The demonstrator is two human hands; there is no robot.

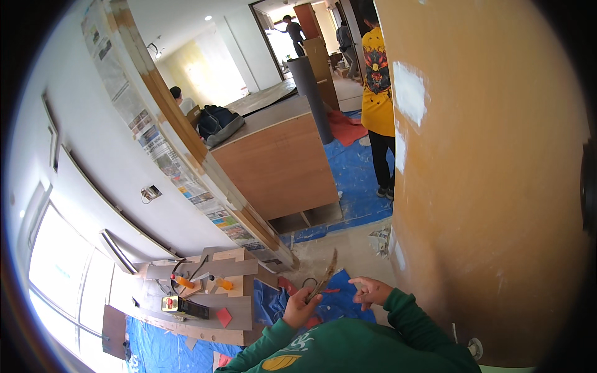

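My left hand (299, 308) is closed around the lower end of a thin, brown strip (326, 276) with a ragged tip, which may be a piece of wood or torn edging. The strip slants up and to the right, away from my body. To the right of it, my right hand (371, 292) hovers apart from the strip. Its index finger points left and the other fingers are loosely bent, with nothing visible in them. Below both hands lies blue sheeting (346, 304) with some red pieces beside it.
At lower left, a board-topped bench (230, 267) carries a boxy yellow-and-black device (185, 307) and orange-handled tools (185, 281). A newspaper-masked wooden door frame (186, 137) rises beyond it. A brown wall panel (479, 174) stands close on my right. Someone in a yellow shirt (377, 81) stands ahead.
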